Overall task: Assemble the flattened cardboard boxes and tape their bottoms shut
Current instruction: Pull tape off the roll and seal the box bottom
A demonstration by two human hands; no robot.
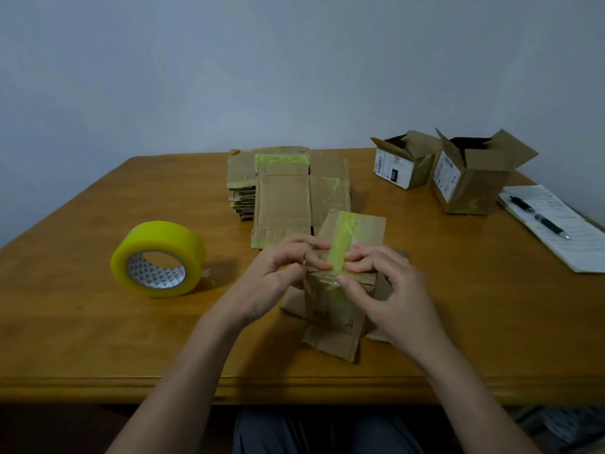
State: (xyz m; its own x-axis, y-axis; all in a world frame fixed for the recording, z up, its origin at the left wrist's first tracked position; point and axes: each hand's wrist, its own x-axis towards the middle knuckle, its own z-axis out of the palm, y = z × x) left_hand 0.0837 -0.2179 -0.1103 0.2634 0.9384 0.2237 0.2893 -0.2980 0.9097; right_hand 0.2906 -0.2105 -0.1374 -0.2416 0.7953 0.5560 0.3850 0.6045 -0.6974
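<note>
A small cardboard box (pixel 363 229) stands upside down in front of me, its bottom flaps closed and facing up. A strip of yellow tape (pixel 342 244) runs across that bottom and down over the near edge. My left hand (pixel 278 273) presses its fingertips on the box top just left of the strip. My right hand (pixel 386 283) presses the tape from the right, thumb on the tape end on the near side. The yellow tape roll (pixel 158 257) lies on the table to the left, apart from both hands.
A stack of flattened boxes (pixel 284 188) lies behind the box. Two assembled open boxes (pixel 406 162) (pixel 474 181) stand at the back right. A notepad (pixel 576 234) with a pen (pixel 540 217) is at the right edge. The wooden table's front edge (pixel 294 385) is near me.
</note>
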